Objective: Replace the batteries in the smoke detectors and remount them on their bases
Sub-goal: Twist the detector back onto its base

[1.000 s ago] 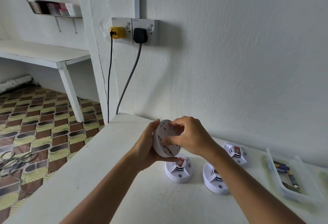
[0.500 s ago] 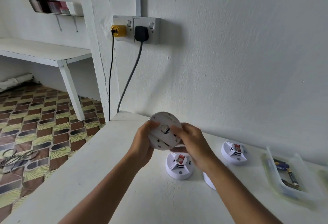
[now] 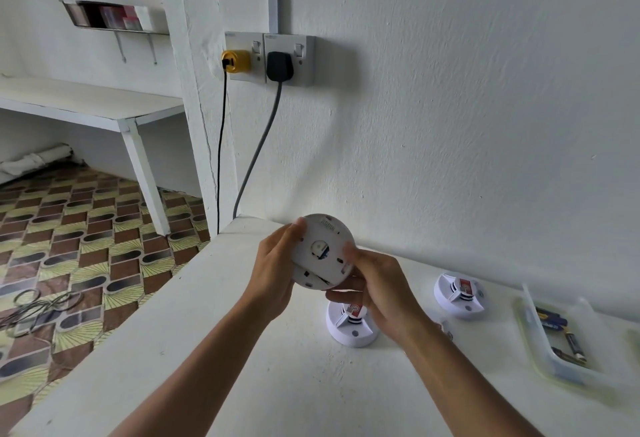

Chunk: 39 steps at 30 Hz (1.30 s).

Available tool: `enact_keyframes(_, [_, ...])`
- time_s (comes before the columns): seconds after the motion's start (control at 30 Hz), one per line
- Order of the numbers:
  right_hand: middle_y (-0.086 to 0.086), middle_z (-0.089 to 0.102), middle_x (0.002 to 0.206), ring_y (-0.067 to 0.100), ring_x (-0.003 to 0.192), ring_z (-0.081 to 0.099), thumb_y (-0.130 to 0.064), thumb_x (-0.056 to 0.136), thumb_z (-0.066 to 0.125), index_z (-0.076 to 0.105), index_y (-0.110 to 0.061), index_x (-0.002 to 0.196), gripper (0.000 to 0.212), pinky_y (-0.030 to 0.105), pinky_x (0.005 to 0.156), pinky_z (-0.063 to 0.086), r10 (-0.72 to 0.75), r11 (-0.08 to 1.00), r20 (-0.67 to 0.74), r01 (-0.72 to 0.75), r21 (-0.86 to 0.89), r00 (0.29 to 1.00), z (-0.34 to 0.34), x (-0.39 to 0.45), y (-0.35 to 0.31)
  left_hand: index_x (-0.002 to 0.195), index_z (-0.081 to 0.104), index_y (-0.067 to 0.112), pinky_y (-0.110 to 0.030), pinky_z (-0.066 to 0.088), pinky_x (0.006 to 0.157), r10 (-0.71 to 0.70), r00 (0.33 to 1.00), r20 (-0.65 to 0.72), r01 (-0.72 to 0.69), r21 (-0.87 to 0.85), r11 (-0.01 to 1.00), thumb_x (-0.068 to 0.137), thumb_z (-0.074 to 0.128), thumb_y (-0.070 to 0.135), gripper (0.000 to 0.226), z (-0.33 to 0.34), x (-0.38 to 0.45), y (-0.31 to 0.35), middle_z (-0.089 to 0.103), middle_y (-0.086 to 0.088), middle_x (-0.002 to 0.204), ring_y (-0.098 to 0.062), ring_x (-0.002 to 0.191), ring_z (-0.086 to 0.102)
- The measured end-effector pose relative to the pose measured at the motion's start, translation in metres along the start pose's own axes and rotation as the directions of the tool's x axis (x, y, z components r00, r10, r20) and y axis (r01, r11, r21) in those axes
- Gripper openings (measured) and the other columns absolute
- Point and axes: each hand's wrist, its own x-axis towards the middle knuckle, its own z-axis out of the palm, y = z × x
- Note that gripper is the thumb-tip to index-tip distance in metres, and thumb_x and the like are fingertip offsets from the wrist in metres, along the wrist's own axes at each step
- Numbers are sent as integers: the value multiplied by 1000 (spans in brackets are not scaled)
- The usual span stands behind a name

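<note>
A round white smoke detector (image 3: pixel 323 251) is held up above the white table (image 3: pixel 214 350), its flat back with a small round centre part facing me. My left hand (image 3: pixel 277 274) grips its left rim. My right hand (image 3: pixel 374 287) grips its right and lower rim, thumb on the back face. Two more white detectors stand on the table, one (image 3: pixel 351 327) just below my right hand, another (image 3: pixel 459 294) further right, each with a red label. A third is mostly hidden behind my right forearm.
A clear plastic tray (image 3: pixel 554 343) with several batteries lies at the table's right. The white wall stands close behind. A double socket (image 3: pixel 273 57) holds a yellow and a black plug, with cables hanging to the table's back left corner. Patterned floor lies beyond the table's left edge.
The detector has been raised and turned in both hands, so its back now faces me more squarely. My right hand has slid from over its face down to its lower right rim.
</note>
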Motion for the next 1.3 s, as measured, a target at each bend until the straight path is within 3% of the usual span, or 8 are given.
enact_keyframes(0.23, [15, 74, 78, 29, 66, 72, -39, 87, 54, 69, -8, 93, 35, 29, 57, 59, -134, 986, -35, 129, -104, 990, 5, -3, 2, 102, 68, 6, -41, 53, 67, 5, 999, -39, -6, -17, 1000, 100, 45, 26, 30, 4, -4, 2, 70, -16, 86, -28, 79, 66])
enact_keyframes(0.43, [23, 71, 101, 41, 87, 71, -14, 73, 74, 58, 2, 118, 50, 38, 72, 60, -4, 997, 213, 20, -70, 977, -1, -6, -1, 105, 67, 10, -38, 55, 65, 8, 999, -38, -8, 22, 1000, 100, 45, 26, 27, -2, -2, 2, 69, -17, 93, -32, 82, 65])
enact_keyframes(0.63, [21, 73, 94, 38, 80, 71, -4, 82, 69, 62, 0, 113, 32, 38, 70, 60, -29, 996, 167, 44, -82, 986, 2, -8, 4, 101, 69, 13, -34, 56, 61, 28, 1000, -8, -27, 67, 997, 100, 46, 24, 26, -3, -2, 3, 73, -7, 81, -22, 73, 69])
enact_keyframes(0.73, [24, 72, 95, 40, 84, 71, -24, 93, 57, 62, -2, 113, 31, 44, 76, 59, 0, 999, 167, 7, -44, 986, 4, -10, 4, 102, 69, 13, -36, 55, 64, 22, 1000, -5, -22, 79, 997, 101, 45, 23, 26, -6, -2, 5, 73, -9, 83, -22, 74, 69])
enact_keyframes(0.9, [27, 71, 87, 37, 72, 71, -43, 78, 59, 65, 0, 103, 50, 41, 67, 59, -34, 998, 96, 38, -41, 995, 7, -7, 5, 103, 69, 10, -39, 54, 65, 18, 1000, -2, -17, 68, 998, 101, 45, 23, 27, -6, -3, 3, 72, -16, 89, -29, 79, 68])
enact_keyframes(1.03, [26, 68, 105, 40, 91, 69, -54, 81, 53, 61, -4, 116, 62, 45, 72, 60, 103, 991, 191, -118, 69, 976, 3, -8, 7, 100, 68, 13, -34, 55, 61, -23, 995, 101, 17, 60, 998, 99, 46, 27, 26, -11, -4, 7, 74, -7, 77, -21, 69, 70])
enact_keyframes(1.2, [25, 60, 126, 49, 110, 59, -79, 84, 24, 55, -10, 134, 90, 47, 81, 56, 260, 886, 516, -414, 208, 816, 1, -10, 17, 101, 68, 11, -26, 55, 61, -111, 907, 406, -40, 347, 937, 87, 48, 43, 39, -16, -6, 10, 71, -5, 81, -21, 74, 69])
enact_keyframes(1.3, [27, 60, 121, 49, 109, 58, -71, 91, 27, 59, -7, 129, 81, 49, 82, 55, 264, 819, 526, -476, 321, 809, 8, -13, 23, 105, 67, 18, -30, 56, 70, -102, 926, 363, -121, 542, 832, 83, 54, 52, 43, -15, 0, 6, 70, 1, 95, -22, 92, 68])
